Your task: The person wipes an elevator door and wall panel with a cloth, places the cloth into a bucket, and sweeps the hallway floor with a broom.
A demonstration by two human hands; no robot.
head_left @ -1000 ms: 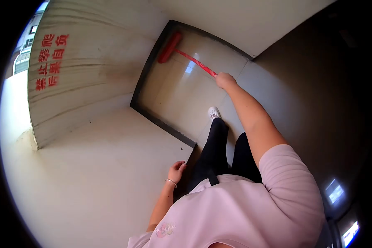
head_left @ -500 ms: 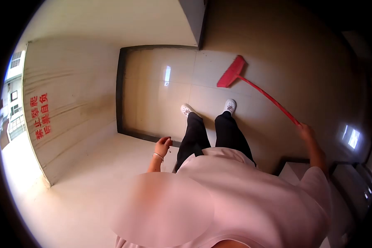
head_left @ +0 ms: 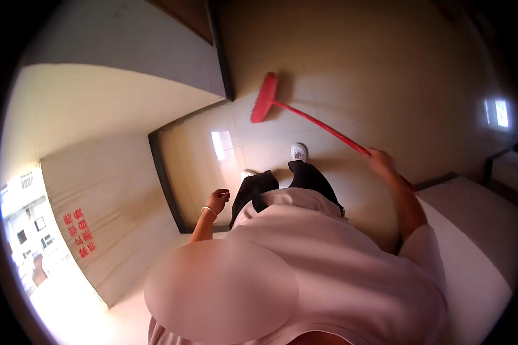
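A red broom lies slantwise across the view, its head [head_left: 265, 98] over the tiled floor [head_left: 328, 75] ahead of my feet. Its thin red handle [head_left: 328, 127] runs down to the right, where my right hand [head_left: 381, 163] is wrapped round it; a short end of the handle shows behind the wrist. My left hand [head_left: 217, 200], with a bracelet [head_left: 209, 211] at the wrist, hangs by my left side with its fingers curled. Whether anything small is between those fingers I cannot make out.
Beyond my left side stands a wall with red writing [head_left: 80, 233], and an opening to buildings outside. A wall corner with dark skirting [head_left: 223, 69] juts in at the top. At the right is a pale low wall [head_left: 466, 230]. My white shoes [head_left: 299, 152] are on the floor.
The view has turned and moved along the floor. The broom head has gone from the walled corner to the open floor, and my right hand has come back closer to my right side.
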